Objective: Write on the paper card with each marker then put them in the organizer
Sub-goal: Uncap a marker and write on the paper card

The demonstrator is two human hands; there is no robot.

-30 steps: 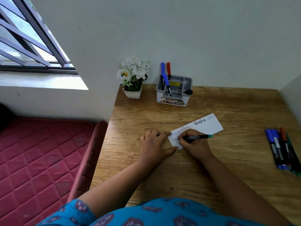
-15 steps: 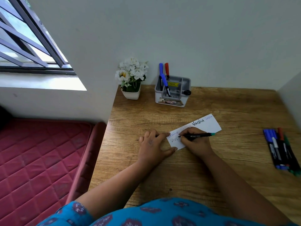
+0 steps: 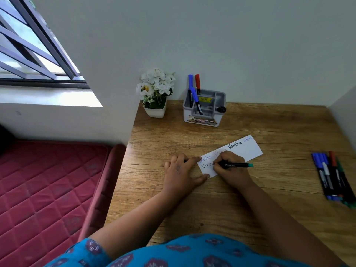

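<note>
Behind hands pinning card [image 3: 248, 149] and gripping marker [image 3: 236, 165], organizer [image 3: 204, 120] holds three markers [image 3: 195, 93]

One head-worn view — looking forward and down, close over the wooden desk [image 3: 250, 199].

Right hand [image 3: 229, 170]: grips a black marker [image 3: 236, 165] with a teal end, tip on the paper card [image 3: 248, 150].
Left hand [image 3: 181, 171]: fingers [image 3: 195, 159] straight, pressing the card's left end to the wooden bench [image 3: 250, 199].
Card: slanted, "Varsha" written several times.
Organizer [image 3: 204, 108]: grey, at the wall, holding blue and red markers.
Flower pot [image 3: 155, 110]: left of the organizer.
Loose markers [image 3: 331, 176]: bench's right edge.
</note>
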